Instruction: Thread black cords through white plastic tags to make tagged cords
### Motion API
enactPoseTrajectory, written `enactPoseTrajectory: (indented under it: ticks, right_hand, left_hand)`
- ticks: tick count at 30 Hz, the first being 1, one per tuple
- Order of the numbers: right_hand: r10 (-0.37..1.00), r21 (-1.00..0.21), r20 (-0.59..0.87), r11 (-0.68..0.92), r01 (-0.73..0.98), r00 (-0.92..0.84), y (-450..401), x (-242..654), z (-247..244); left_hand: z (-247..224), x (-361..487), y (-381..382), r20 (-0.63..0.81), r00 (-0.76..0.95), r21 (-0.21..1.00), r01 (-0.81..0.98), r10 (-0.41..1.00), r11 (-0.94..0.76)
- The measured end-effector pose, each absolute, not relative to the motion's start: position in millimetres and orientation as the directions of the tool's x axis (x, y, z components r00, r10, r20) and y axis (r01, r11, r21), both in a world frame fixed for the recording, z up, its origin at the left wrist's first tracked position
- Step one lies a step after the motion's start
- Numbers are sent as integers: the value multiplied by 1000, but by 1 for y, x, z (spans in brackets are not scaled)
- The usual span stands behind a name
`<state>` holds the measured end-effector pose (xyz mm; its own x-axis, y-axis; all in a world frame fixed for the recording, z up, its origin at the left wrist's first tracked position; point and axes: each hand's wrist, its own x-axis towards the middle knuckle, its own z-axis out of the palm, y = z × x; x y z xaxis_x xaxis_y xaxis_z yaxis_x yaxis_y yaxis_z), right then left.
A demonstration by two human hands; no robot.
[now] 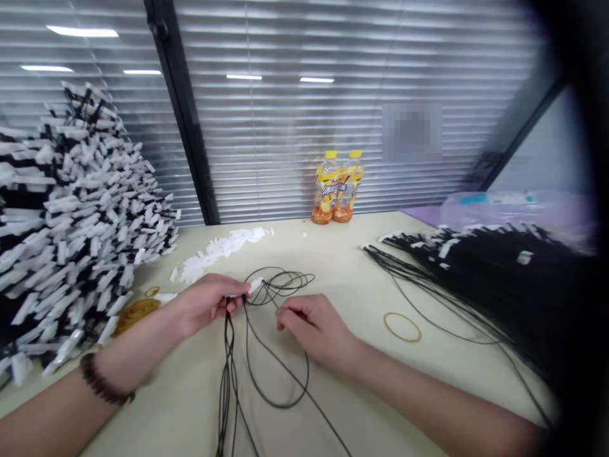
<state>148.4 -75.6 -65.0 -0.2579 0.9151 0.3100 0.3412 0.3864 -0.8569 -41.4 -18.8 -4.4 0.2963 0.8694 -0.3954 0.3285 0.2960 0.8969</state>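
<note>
My left hand (209, 303) is closed in a pinch, thumb on top, on black cords with a small white sleeve-like piece (255, 285) at the fingertips. Several strands of black cord (228, 381) hang from it toward the near edge of the table. Beyond the fingers, more of the thin cord lies in loose coils (285, 279). My right hand (316, 327) is just to the right, its fingers curled and closed on a thin black cord that runs from the coils. A wider loop of cord droops between the two hands.
At left rises a tall heap of black cords with white ends (90, 203), near yellow rubber bands (136, 313). Loose white pieces (219, 249) lie behind my left hand. Two drink bottles (322, 197) stand at the back. Right are a single rubber band (403, 327) and black cord bundles (495, 273).
</note>
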Motion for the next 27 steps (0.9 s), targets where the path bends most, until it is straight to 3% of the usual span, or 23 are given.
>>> enactPoseTrajectory:
  ticks: [13, 27]
  right_hand:
    - [861, -736, 470, 503, 453, -194, -77, 147, -67]
    - [784, -546, 566, 588, 597, -255, -83, 145, -68]
  left_hand:
    - [-8, -42, -26, -265, 306, 939, 296, 914, 173]
    - [-7, -42, -25, -272, 312, 926, 342, 910, 159]
